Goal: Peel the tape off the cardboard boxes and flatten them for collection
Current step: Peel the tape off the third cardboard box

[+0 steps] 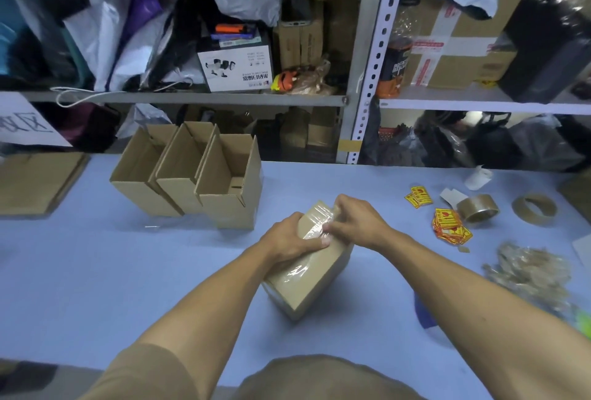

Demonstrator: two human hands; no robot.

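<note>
The sealed box (311,263) sits mid-worktop (96,271). The left hand (292,238) presses it down, fingers wrapped over; the right hand (355,219) pinches glossy tape (311,230) at its far end. Light, stiff cardboard; thin tape probably tears, so grip it low.

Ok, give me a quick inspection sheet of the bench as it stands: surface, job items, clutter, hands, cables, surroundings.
Surface: blue table, mostly bare near the person.
Job's things: sealed box at centre, clear tape across its top; three open boxes upright behind it, touching side by side.
Clutter: tape roll, empty tape core, red-yellow stickers, wad of peeled tape, all at right.
Grippers: left hand pressing on the box; right hand in a pinch grip on the tape at the far edge.
Cables: white cord hanging off the shelf edge.
Surroundings: metal shelving packed with parcels and bags.
</note>
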